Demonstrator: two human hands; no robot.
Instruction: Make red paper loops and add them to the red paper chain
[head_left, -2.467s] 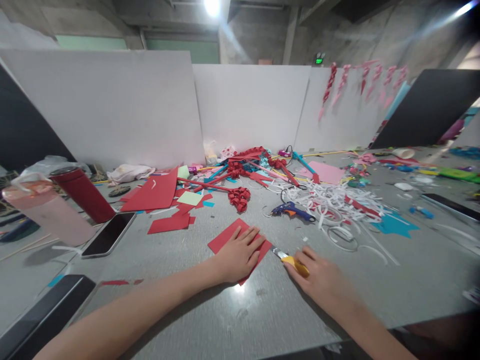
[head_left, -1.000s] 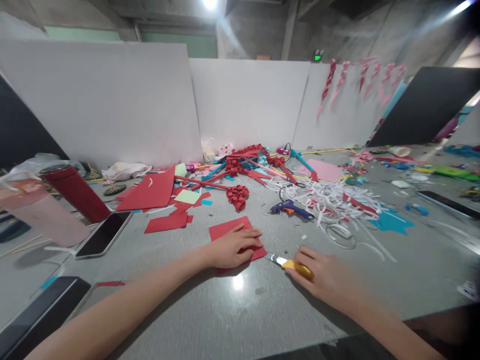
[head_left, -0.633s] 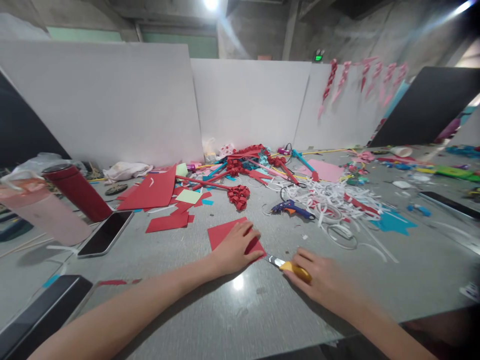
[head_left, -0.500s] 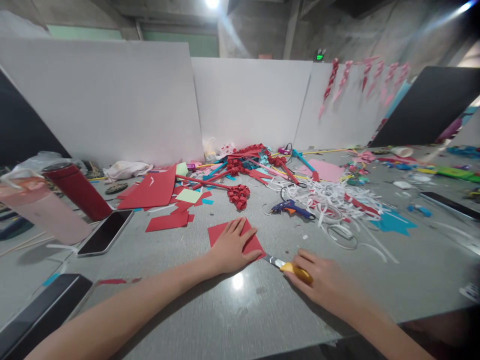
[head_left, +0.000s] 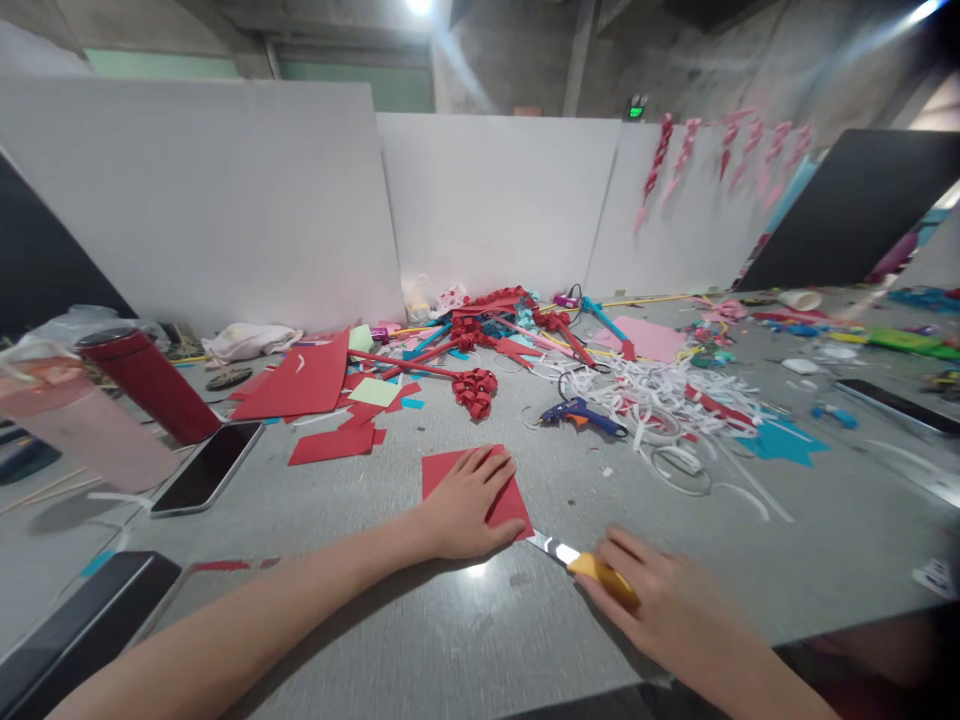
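My left hand lies flat over a square of red paper, pressing it against the grey table. Its fingers are stretched out, and part of the paper is hidden beneath the palm. My right hand is closed round the yellow handle of a utility knife. The long blade points left, and its tip is at the near right corner of the red paper. Whether the blade lies under the paper's edge or only touches it, I cannot tell.
A blue glue gun lies beyond my right hand, beside a heap of white paper strips. Red paper sheets lie at the left. Near them are a phone, a red flask and a pink bottle.
The red paper has turned slightly and come a little nearer to me under my left hand. My right hand and the knife have moved slightly right and towards me.
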